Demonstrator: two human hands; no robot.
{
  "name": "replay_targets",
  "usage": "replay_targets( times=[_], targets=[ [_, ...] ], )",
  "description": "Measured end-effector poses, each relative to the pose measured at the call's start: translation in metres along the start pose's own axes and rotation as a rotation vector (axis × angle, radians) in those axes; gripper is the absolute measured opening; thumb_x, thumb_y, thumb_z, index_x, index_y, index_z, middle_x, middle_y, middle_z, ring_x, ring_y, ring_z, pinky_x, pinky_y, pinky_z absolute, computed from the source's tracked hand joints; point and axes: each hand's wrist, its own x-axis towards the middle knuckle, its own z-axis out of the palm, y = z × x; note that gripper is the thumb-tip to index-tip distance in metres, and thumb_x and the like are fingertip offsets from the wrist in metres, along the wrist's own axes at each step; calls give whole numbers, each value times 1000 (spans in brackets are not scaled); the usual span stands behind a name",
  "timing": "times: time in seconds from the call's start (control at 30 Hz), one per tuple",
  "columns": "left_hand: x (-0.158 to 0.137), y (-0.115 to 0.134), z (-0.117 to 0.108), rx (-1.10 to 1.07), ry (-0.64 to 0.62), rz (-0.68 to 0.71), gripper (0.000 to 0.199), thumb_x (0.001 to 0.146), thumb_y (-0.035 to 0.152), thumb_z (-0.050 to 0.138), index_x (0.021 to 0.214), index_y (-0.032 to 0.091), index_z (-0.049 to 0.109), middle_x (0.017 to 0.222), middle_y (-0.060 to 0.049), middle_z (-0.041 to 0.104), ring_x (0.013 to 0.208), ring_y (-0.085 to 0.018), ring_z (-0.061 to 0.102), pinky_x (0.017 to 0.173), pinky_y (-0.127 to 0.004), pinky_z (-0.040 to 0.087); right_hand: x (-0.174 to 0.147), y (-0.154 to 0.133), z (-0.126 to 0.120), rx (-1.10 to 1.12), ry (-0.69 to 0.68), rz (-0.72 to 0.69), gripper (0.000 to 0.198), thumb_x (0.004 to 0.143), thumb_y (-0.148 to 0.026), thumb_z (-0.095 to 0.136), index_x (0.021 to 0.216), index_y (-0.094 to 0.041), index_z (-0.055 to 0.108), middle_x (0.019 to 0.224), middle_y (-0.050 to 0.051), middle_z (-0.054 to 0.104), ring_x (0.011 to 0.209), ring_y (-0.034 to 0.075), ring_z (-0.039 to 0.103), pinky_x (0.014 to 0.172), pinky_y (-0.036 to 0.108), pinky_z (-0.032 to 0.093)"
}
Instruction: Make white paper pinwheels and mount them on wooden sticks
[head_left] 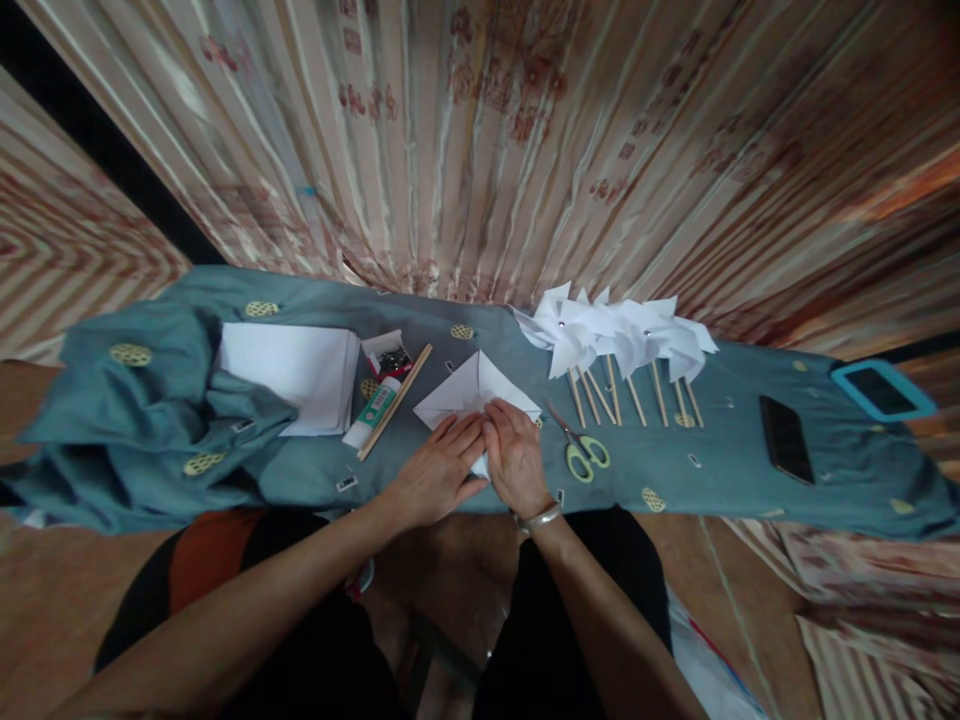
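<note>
A creased white paper lies on the cloth-covered counter beneath both hands. The left hand and right hand touch its near part, fingers close together; whether they pinch it, I cannot tell. Scissors lie just right of this paper, white pinwheels right and farther back, a glue stick to its left.

**Print in View, No Words Legible**

Green label on a white tube bears pale marks, too sm. & blurred to read. Sm. dark patches w/ white marks dot the gray-green cloth, lettering, if any, unclear. Reddish squarish motifs on the curtain, poss. characters or just pattern, can't be made out.
</note>
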Motion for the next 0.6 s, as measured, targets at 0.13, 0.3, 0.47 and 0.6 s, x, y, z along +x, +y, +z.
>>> replay_targets(
  times=[0.13,0.3,0.47,0.6],
  targets=[
    [-2,0,0,-36,20,6,69,86,33,63,144,10,33,149,-21,41,142,-30,33,116,-51,27,3,0,-2,75,23,9,42,100,-31,33,125,-11,60,125,17,64,121,26,54,105,48,42],
    [-7,0,-3,-86,87,31,55,89,29,59,138,11,42,145,-20,46,140,-29,37,115,-51,31,8,4,-9,164,58,30,42,101,-30,31,124,-11,61,124,16,65,121,24,56,105,46,43],
    [-13,-2,-4,-110,154,64,45,89,27,59,131,14,49,138,-19,53,134,-30,44,111,-52,36,10,7,-15,161,61,28,42,101,-31,32,123,-11,62,125,16,65,122,23,56,106,45,42],
    [-15,-5,-7,-113,183,69,46,90,28,57,132,13,48,133,-18,56,129,-29,48,108,-52,39,9,7,-13,123,36,-6,42,100,-32,33,122,-12,63,127,16,64,123,24,55,107,46,41]
  ],
)
